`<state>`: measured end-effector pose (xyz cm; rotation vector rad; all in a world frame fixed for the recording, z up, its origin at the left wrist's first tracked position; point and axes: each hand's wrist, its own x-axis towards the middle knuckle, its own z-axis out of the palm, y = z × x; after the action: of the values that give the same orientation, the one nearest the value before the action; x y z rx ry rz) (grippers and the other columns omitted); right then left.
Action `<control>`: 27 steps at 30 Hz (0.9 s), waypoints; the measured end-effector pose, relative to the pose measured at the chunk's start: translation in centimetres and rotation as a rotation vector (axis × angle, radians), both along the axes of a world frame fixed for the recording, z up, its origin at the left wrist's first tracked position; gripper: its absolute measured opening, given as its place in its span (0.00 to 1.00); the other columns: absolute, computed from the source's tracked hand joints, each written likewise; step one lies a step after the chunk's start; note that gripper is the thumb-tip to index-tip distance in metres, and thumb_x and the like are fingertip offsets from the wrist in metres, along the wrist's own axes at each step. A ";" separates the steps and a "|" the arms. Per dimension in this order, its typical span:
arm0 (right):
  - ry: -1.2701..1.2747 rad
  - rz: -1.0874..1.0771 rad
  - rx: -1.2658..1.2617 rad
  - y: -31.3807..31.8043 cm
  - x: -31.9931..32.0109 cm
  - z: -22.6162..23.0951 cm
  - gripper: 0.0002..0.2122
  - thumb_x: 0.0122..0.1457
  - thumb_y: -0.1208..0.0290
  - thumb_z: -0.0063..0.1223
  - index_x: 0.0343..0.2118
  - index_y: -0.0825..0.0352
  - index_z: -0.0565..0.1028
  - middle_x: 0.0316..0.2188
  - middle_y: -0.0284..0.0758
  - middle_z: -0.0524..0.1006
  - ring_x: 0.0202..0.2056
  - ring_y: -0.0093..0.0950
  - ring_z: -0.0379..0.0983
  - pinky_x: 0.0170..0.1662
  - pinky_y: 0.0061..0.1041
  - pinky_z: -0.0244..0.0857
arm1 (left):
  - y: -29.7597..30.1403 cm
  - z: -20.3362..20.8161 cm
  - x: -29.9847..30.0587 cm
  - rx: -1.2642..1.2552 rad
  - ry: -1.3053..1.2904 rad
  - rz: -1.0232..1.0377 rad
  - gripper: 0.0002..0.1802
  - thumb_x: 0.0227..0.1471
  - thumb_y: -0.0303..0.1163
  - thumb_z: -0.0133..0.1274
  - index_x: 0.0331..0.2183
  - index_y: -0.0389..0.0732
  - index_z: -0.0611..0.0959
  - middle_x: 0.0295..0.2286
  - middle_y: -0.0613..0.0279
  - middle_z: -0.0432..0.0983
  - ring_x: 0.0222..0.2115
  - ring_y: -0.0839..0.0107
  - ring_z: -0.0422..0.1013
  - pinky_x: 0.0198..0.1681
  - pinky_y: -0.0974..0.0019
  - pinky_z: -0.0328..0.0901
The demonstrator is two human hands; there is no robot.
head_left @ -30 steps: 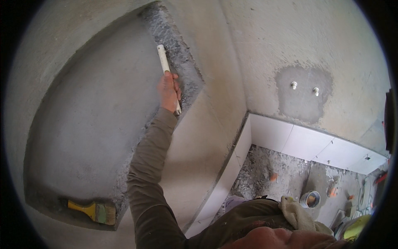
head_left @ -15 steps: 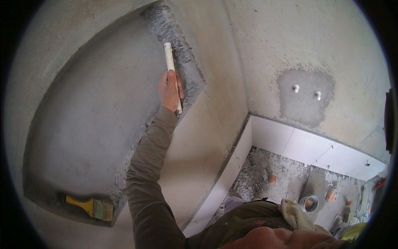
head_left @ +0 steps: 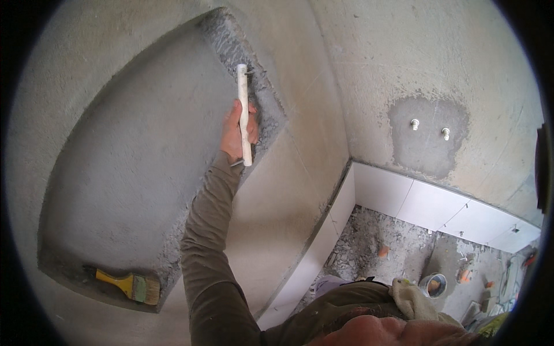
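Observation:
My left hand (head_left: 233, 134) is closed around the white, rod-like handle of a trowel (head_left: 243, 115). A short metal shank shows near each end of the handle; the blade is hidden. The tool is at the rough, grey mortar strip (head_left: 266, 109) along the right side of a curved recess (head_left: 133, 138) in the wall. Near the bottom of this recess lies a paintbrush (head_left: 130, 285) with a yellow handle and pale bristles. My right hand is out of view.
Two pipe fittings (head_left: 430, 129) stick out from a damp patch on the right wall. White tiles (head_left: 427, 203) line that wall's foot. Below, rubble (head_left: 369, 236) covers part of the floor, and a bucket (head_left: 433, 285) stands there. A beige cloth (head_left: 411, 297) hangs by my jacket.
My left hand has turned the trowel handle slightly more upright and shifted it a little right and down. Its metal shanks now show. The paintbrush lies as before.

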<state>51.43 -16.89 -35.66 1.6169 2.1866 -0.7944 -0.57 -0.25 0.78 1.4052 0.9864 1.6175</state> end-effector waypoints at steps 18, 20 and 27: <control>0.008 0.011 -0.034 0.3 0.0 0.8 0.18 0.55 0.58 0.49 0.40 0.69 0.73 0.40 0.52 0.76 0.44 0.51 0.73 0.48 0.45 0.65 | 0.1 0.2 -0.8 -0.046 -0.143 0.073 0.25 0.62 0.53 0.44 0.44 0.38 0.73 0.20 0.66 0.65 0.15 0.74 0.62 0.18 0.68 0.60; 0.012 0.017 -0.048 0.4 -0.2 1.4 0.18 0.55 0.58 0.49 0.40 0.69 0.73 0.40 0.53 0.76 0.44 0.51 0.73 0.48 0.45 0.65 | 0.3 0.1 -1.1 -0.008 -0.107 0.079 0.24 0.62 0.51 0.45 0.44 0.38 0.73 0.22 0.66 0.67 0.16 0.74 0.63 0.19 0.67 0.61; 0.060 0.107 -0.045 1.6 1.5 0.2 0.18 0.57 0.58 0.47 0.40 0.70 0.71 0.39 0.54 0.75 0.45 0.52 0.72 0.48 0.46 0.65 | 0.7 0.4 -0.6 0.031 -0.170 -0.024 0.25 0.63 0.50 0.44 0.45 0.35 0.72 0.24 0.65 0.68 0.16 0.76 0.62 0.18 0.70 0.60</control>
<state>52.90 -15.33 -35.50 1.4588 2.2590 -0.8647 -1.19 0.48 1.14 1.2707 0.8457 1.7097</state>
